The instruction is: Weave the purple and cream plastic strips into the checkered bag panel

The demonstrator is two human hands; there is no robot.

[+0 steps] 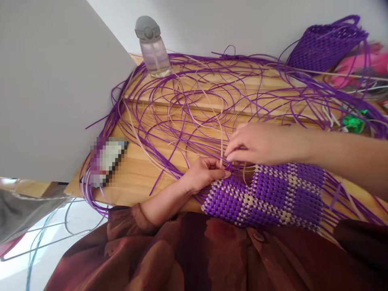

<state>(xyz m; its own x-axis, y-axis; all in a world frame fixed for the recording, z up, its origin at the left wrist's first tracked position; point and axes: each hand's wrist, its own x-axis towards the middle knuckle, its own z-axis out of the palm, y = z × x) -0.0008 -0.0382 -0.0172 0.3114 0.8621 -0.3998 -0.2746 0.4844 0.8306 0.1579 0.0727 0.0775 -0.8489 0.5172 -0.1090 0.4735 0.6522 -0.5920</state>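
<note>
Two bare hands work at one purple-and-white woven panel [275, 198], which spreads from them toward 4 o'clock on one wooden table [136, 182], among strands [116, 111] too many to count, with one bottle [154, 52] at 11 o'clock, one pixelated flat device [112, 159] at 9 and one purple woven bag [318, 50] at 2. Left hand [201, 176], reaching toward 1 o'clock, pinches the panel's edge between thumb and forefinger; right hand [254, 143], pointing toward 9, bends its fingers down beside a purple strand, though whether they grasp it I cannot tell.
</note>
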